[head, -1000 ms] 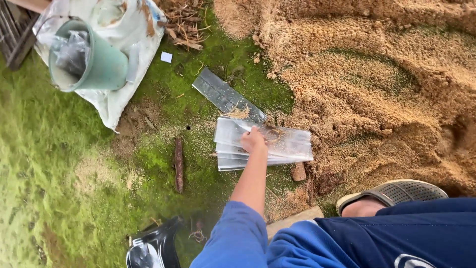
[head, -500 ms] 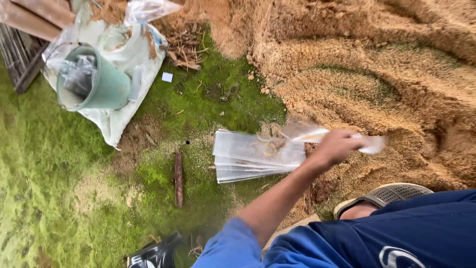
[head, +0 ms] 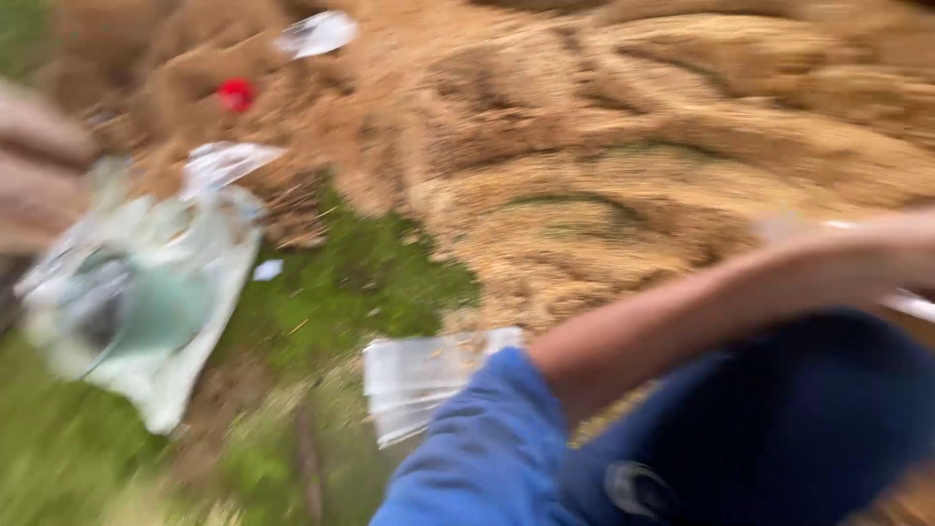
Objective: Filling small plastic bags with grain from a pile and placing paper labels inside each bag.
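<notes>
The view is badly motion-blurred. My left arm in a blue sleeve reaches across to the right, over the sawdust pile (head: 633,146). My left hand (head: 872,255) sits at the right edge of the frame, closed on a clear plastic bag (head: 914,304) that shows only as a pale streak. A flat stack of clear plastic bags (head: 429,375) lies on the mossy ground behind my sleeve, partly hidden by it. My right hand is out of view.
A green bucket (head: 146,312) rests on a white sack (head: 185,394) at the left. A small red object (head: 235,93) and pale plastic scraps (head: 317,32) lie on the sawdust at the top left. A dark stick (head: 310,458) lies on the moss.
My left hand lifted a clear bag off the stack and swung it right over the sawdust. The camera panned up and right, blurring the view.
</notes>
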